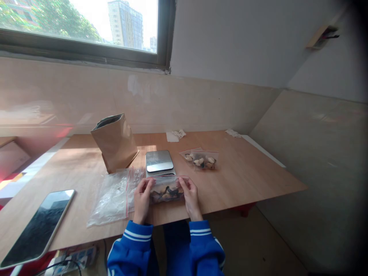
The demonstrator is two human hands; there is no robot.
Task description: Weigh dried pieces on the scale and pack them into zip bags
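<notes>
Right at the front of the table, two blue sleeves with white stripes (165, 245) reach in, and here are the hands: the left hand (142, 201) and the right hand (191, 196) are both closed in on a clear zip bag (166, 190), fingers pinching its two short ends. The bag's long axis runs side to side across the person, squarely between the hands, with dark and pale pieces packed inside, and neither hand sits clearly nearer, though the bag looks to be resting on the wooden tabletop (244, 180) rather than lifted. Just left of the left hand lies a crumpled plastic bag (113, 197) with a red zip line, and further left a tablet (37, 229) sits at an angle near the table's edge (a big screen for a bench like this, catching the window's light). Directly ahead of the held bag stands a digital kitchen scale (159, 161) with a steel top; to its right, a second zip bag (199, 159) of pale and dark pieces lies flat, and to its left, a kraft paper pouch (115, 142) leans open. Scraps of white tissue (175, 135) sit up by the wall, under the window (80, 27).
</notes>
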